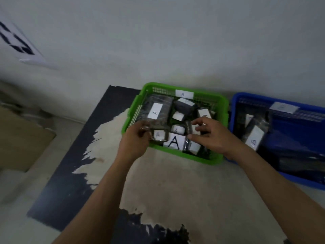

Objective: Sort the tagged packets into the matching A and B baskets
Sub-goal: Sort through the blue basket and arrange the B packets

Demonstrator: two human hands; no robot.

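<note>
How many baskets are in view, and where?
2. The green basket is in the middle; the blue basket is at its right, cut off by the picture edge. More may lie beyond it.

Blue basket (233,110) runs off the right edge, so I only get its left part, and the white label (284,107) on its far wall is too smeared to read. The dark stuff along its floor, I can't make out. My left hand (135,140) covers the near-left corner of the green basket (151,84). The small packet (159,135) it pinches is motion-blurred, tag barely legible. My right hand (212,136) hides the tag on the upright packet (191,138); gripping or just touching, can't tell. Wall sheet (17,41) is cut by the left edge, marks blurred. Both forearms leave the bottom edge.
</note>
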